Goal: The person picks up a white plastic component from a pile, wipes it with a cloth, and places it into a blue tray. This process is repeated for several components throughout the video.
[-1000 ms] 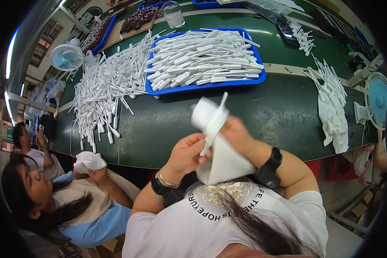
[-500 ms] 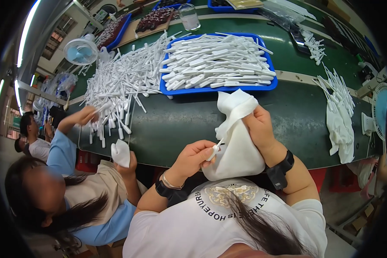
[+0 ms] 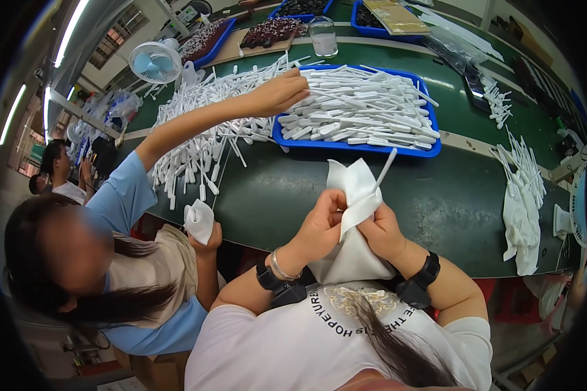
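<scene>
A white cloth (image 3: 349, 251) hangs between my two hands, in front of my chest, its upper end folded over. My left hand (image 3: 321, 225) pinches the cloth from the left, fingers curled. My right hand (image 3: 383, 233) grips it from the right, thumb against the fold. A slim white plastic stick (image 3: 386, 168) slants up out of the fold; its lower part is hidden in the cloth. Just beyond my hands stands a blue tray (image 3: 365, 148) heaped with white sticks (image 3: 359, 107), each with one thicker end.
To my left, a co-worker's hand (image 3: 280, 94) reaches over the tray's left edge; their other hand (image 3: 209, 236) holds a white cloth (image 3: 199, 220). Loose sticks (image 3: 205, 140) lie piled there. A clear jar (image 3: 323, 38) stands behind. Another cloth with sticks (image 3: 522, 218) lies right; fans flank the table.
My left hand has brought its stick to the cloth, which is now folded round it. My right hand has moved lower. The co-worker's arm has swung from the loose pile to the tray.
</scene>
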Available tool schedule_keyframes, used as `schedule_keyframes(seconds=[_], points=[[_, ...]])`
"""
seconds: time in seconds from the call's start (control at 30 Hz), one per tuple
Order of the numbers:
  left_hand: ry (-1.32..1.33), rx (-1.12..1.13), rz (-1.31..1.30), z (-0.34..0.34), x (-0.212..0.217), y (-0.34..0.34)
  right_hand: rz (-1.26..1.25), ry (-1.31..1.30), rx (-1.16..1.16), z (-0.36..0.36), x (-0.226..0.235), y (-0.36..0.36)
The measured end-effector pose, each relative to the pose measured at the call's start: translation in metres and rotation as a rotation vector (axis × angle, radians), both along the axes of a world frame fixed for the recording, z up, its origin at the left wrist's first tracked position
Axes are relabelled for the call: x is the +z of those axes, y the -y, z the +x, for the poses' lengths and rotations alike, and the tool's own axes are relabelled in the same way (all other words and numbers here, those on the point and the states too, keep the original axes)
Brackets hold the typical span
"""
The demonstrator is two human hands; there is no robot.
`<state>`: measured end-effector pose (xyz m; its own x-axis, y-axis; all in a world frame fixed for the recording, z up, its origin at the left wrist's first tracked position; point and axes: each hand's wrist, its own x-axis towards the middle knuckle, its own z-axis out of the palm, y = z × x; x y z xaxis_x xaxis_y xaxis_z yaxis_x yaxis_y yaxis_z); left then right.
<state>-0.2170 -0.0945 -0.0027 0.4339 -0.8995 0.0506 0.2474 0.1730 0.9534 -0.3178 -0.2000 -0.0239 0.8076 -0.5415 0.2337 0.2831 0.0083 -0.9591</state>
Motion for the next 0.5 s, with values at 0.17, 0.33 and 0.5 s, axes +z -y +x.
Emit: schedule_keyframes(seconds=[0.17,0.33,0.5], points=[[0.153,0.061,0.042,0.011,0.018,-0.002,-0.115,-0.035,-0.088,-0.004,0.006,0.020],[0.307,0.022,0.101,0.014,0.034,0.002,-0.299,-0.196,0.163,-0.004,0.021,0.016],[0.033,0.215,-0.031,0.015,0.018,-0.004,-0.307,-0.208,0.331,-0.005,0.018,0.016]])
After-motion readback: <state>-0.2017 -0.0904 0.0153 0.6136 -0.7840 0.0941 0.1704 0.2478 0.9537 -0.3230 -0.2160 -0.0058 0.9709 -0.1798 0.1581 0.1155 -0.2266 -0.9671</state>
